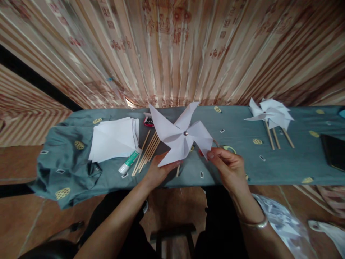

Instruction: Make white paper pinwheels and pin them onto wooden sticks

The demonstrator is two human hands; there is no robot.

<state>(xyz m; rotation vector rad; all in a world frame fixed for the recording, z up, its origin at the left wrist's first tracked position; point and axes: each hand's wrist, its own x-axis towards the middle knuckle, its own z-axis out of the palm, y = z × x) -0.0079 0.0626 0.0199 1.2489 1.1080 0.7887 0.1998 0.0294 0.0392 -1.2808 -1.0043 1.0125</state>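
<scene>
A white paper pinwheel (175, 138) with a shiny round pin at its centre is held up over the table, facing me. My left hand (159, 172) is closed around it from below left, its fingers partly hidden behind a blade. The lower end of the pinwheel's wooden stick (178, 170) shows just beneath that hand. On the other side, my right hand (228, 163) pinches the tip of the lower right blade between thumb and finger. Just left of the pinwheel lie several loose wooden sticks (147, 153) and a green and white glue stick (130, 160).
A stack of white paper (114, 139) lies at the left. A small red box (148, 121) of pins sits behind the sticks. Tape-like yellow-green ring (229, 149) is partly behind my right hand. More pinwheels (272, 114) and a dark flat object (333, 151) lie right on the cloth-covered table (231, 129).
</scene>
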